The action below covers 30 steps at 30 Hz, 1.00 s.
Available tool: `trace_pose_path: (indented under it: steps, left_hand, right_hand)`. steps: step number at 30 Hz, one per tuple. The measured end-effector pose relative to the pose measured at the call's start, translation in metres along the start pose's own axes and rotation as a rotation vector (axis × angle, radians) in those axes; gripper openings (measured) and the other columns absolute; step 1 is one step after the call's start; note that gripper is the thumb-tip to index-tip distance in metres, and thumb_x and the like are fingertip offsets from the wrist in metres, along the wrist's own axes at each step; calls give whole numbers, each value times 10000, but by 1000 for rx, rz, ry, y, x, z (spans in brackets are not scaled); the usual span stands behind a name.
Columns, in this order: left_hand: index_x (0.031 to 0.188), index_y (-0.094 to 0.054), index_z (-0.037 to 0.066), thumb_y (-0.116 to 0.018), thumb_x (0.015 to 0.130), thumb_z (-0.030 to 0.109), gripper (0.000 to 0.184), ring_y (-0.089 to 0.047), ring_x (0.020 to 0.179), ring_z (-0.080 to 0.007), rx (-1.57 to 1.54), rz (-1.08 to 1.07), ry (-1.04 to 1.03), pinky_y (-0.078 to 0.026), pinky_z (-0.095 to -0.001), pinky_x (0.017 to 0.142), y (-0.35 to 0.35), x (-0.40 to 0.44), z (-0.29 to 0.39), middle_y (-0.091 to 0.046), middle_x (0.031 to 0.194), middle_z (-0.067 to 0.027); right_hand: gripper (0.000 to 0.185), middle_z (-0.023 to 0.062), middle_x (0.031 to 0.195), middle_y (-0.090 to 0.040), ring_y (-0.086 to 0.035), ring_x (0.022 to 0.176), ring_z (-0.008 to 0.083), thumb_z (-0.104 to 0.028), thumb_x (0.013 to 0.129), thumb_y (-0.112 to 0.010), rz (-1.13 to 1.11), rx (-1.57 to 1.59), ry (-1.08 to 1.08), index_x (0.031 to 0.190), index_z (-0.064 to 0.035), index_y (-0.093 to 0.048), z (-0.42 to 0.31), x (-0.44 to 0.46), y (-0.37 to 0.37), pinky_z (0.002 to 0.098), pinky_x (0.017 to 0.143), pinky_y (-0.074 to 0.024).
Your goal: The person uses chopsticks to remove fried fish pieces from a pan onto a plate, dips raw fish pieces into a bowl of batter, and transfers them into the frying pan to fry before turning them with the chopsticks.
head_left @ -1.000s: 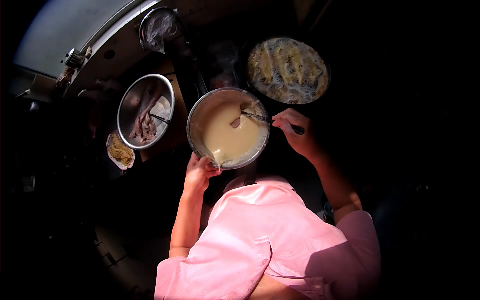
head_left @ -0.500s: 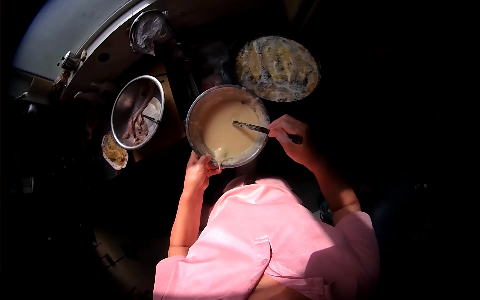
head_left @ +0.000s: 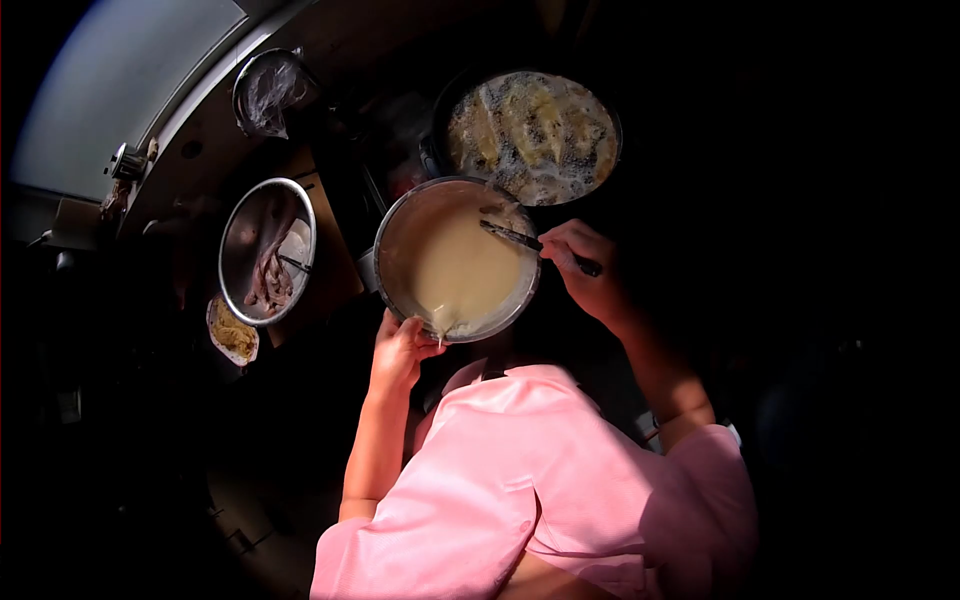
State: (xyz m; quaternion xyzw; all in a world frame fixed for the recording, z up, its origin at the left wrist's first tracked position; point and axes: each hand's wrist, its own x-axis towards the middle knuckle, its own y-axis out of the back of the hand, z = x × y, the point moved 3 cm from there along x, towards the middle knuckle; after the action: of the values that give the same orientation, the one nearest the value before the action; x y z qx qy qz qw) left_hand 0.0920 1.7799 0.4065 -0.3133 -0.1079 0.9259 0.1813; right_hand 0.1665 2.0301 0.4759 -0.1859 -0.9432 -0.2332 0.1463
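Observation:
A metal bowl (head_left: 381,270) of pale, creamy batter (head_left: 455,262) is in front of my chest. My left hand (head_left: 398,350) is closed on its near-left rim, where batter drips over the edge. My right hand (head_left: 583,262) grips a dark-handled utensil (head_left: 520,238) at the bowl's right side. The utensil's batter-coated end is by the far-right inner wall; its exact kind I cannot make out. Just beyond the bowl, a round pan (head_left: 621,150) holds several yellowish pieces frying in bubbling oil.
At the left, a steel bowl (head_left: 225,265) holds pinkish, raw-looking strips, something white and a dark-handled utensil. A small dish of yellow food (head_left: 232,333) is beside it. Farther back are a container with clear plastic (head_left: 270,92) and a small metal can (head_left: 126,161). Deep shadow covers the right side.
The utensil's end has moved up out of the middle of the batter toward the far-right wall. The view has shifted slightly. Both hands keep their holds.

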Motion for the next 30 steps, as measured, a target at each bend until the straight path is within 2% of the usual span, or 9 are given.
trace_pose_path:
  steps: [8, 10, 14, 19, 20, 24, 27, 28, 30]
  left_hand:
    - [1076, -370, 10, -372, 815, 46, 263, -594, 570, -173, 14, -65, 33, -516, -247, 490, 2, 19, 4, -580, 785, -124]
    - [1073, -372, 12, -375, 816, 49, 260, -595, 566, -173, 3, -67, 29, -517, -244, 487, 6, 23, 6, -581, 783, -125]
    - [1058, -390, 11, -387, 807, 45, 254, -589, 548, -172, -34, -66, 39, -515, -244, 470, 11, 30, 9, -576, 764, -119]
    - [1072, -387, 12, -390, 811, 54, 264, -590, 559, -166, -88, -55, 28, -515, -236, 474, 19, 36, 14, -575, 780, -112]
    - [1075, -389, 14, -390, 809, 51, 268, -589, 564, -163, -97, -44, 35, -513, -237, 475, 20, 36, 15, -574, 781, -110]
    - [1102, -370, 24, -391, 806, 48, 298, -587, 571, -166, -121, 37, 26, -503, -237, 488, 33, 25, 17, -572, 776, -109]
    - [1106, -367, 24, -396, 804, 48, 304, -586, 566, -168, -184, 109, 1, -500, -237, 484, 48, 7, 17, -575, 780, -113]
    - [1106, -368, 23, -401, 802, 48, 306, -586, 563, -168, -207, 143, -12, -499, -237, 480, 54, -1, 15, -577, 783, -114]
    - [1103, -368, 19, -405, 800, 47, 306, -585, 562, -169, -261, 229, -32, -500, -238, 475, 70, -21, 12, -579, 783, -115]
  right_hand:
    - [135, 84, 805, -552, -562, 688, 139, -63, 843, -468, 63, 80, -58, 833, 33, -562, -12, 8, 9, 235, 612, -452]
    - [74, 114, 777, -562, -578, 703, 189, -11, 798, -522, 58, 112, -126, 854, 21, -558, -12, 9, 8, 253, 633, -455]
    - [70, 108, 857, -550, -560, 732, 176, -56, 800, -546, -20, -26, -15, 848, -7, -562, -36, 18, -5, 268, 637, -468]
    - [227, 113, 957, -533, -538, 859, 279, -105, 687, -666, -233, -382, 318, 872, -46, -548, -19, 19, -52, 362, 759, -438]
    - [315, 94, 1048, -508, -491, 990, 293, -172, 643, -699, -311, -364, 327, 900, -62, -554, -7, 15, -60, 455, 852, -374]
    - [473, 130, 1146, -452, -371, 1149, 325, -203, 584, -736, -552, -453, 276, 996, -63, -550, -21, 22, -75, 560, 924, -243]
    - [535, 149, 1198, -404, -336, 1174, 337, -163, 584, -734, -737, -413, 293, 1067, -72, -522, -38, 30, -83, 553, 934, -241]
    - [540, 154, 1241, -361, -302, 1196, 347, -50, 609, -687, -804, -351, 296, 1113, -82, -495, -47, 37, -84, 506, 947, -274]
    - [514, 155, 1229, -379, -318, 1188, 343, 2, 617, -650, -820, -206, 350, 1103, -79, -503, -60, 58, -84, 466, 938, -306]
